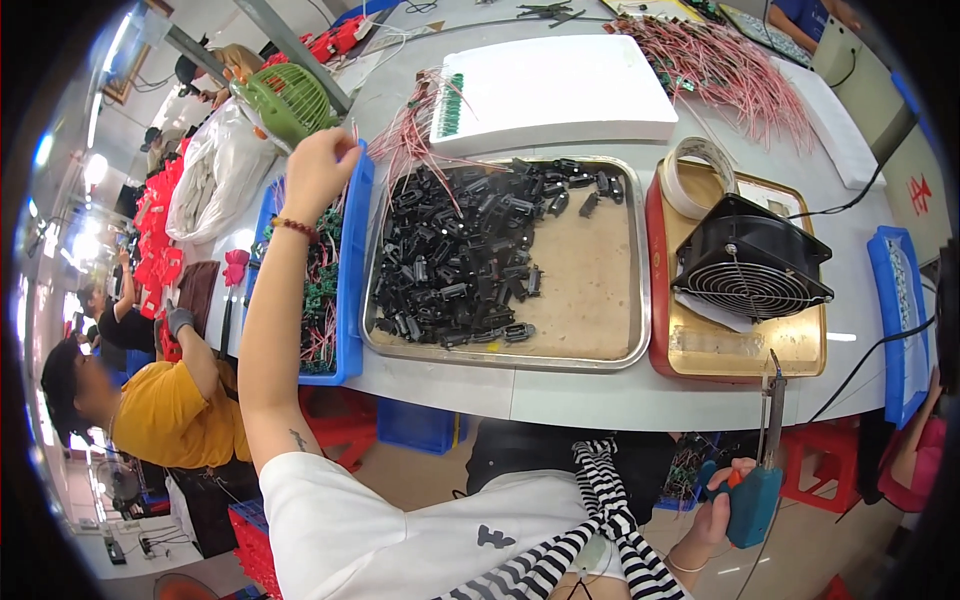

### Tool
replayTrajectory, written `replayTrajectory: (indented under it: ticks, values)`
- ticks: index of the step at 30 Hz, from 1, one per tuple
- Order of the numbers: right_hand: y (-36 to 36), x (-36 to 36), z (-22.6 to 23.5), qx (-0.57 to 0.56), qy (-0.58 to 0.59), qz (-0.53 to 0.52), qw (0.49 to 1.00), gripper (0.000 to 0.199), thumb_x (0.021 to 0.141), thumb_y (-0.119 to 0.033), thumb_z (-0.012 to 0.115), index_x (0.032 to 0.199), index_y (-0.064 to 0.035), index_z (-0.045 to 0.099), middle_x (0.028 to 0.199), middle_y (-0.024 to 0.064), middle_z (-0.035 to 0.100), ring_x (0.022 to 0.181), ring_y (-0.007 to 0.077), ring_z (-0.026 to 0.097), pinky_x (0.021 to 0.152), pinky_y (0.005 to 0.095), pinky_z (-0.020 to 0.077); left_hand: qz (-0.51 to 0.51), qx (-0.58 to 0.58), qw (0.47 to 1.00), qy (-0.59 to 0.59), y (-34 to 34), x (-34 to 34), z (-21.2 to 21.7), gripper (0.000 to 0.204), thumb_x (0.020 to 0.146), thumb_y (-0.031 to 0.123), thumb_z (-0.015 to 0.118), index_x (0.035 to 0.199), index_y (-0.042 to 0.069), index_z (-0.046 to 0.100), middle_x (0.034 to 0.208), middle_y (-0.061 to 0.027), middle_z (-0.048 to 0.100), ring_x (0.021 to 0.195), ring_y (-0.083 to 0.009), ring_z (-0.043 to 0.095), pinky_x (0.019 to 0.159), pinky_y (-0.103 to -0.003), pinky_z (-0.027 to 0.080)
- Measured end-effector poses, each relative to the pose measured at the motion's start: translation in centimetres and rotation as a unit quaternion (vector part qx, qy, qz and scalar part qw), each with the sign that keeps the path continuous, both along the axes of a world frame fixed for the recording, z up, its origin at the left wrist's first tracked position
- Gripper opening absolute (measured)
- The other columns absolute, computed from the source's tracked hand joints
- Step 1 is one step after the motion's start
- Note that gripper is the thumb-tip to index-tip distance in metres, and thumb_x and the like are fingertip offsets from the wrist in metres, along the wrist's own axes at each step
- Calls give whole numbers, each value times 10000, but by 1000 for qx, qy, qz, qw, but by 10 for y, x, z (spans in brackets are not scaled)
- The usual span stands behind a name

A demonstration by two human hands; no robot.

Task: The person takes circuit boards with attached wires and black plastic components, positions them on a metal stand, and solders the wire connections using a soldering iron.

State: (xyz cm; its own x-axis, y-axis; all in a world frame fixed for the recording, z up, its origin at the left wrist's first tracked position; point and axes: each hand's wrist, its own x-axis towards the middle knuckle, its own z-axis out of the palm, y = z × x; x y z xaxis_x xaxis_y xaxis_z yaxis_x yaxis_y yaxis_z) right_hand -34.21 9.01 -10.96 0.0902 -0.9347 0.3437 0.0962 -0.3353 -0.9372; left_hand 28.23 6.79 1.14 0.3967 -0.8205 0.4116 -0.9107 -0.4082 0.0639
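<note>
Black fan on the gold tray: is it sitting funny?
A bit, yes. The black fan looks askew, its square frame slanted against the edges of the gold tray, and a white sheet pokes out underneath. No damage shows.

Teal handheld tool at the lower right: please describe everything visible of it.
The teal tool looks like a soldering gun, with a chunky, plastic-looking body and an orange part beside the hand. A long metallic barrel rises from it, with a thinner rod alongside and a slim tip. It points upward in the picture, held in the right grip. The tip overlaps the golden tray in view; contact there cannot be told, nor whether the tool is on.
</note>
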Motion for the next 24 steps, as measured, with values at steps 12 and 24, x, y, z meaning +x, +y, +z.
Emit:
replayTrajectory:
  ticks: [12,24]
  values:
    - [2,5,26,2,-31,-77,997,471,781,-294,719,1037,-6,448,1009,141,487,769,201,550,639,304,459,-344,136,926,75,-134,-207,-48,250,753,268,684,905,69,674,843,-142,688,811,-328,650,731,-406,519]
    - [-4,-9,19,25,-8,-71,997,476,792,-374,712,969,-1,475,942,115,493,692,183,539,608,274,413,-313,132,898,279,-56,-273,-59,262,811,230,690,765,25,534,772,-157,619,681,-354,614,593,-423,484]
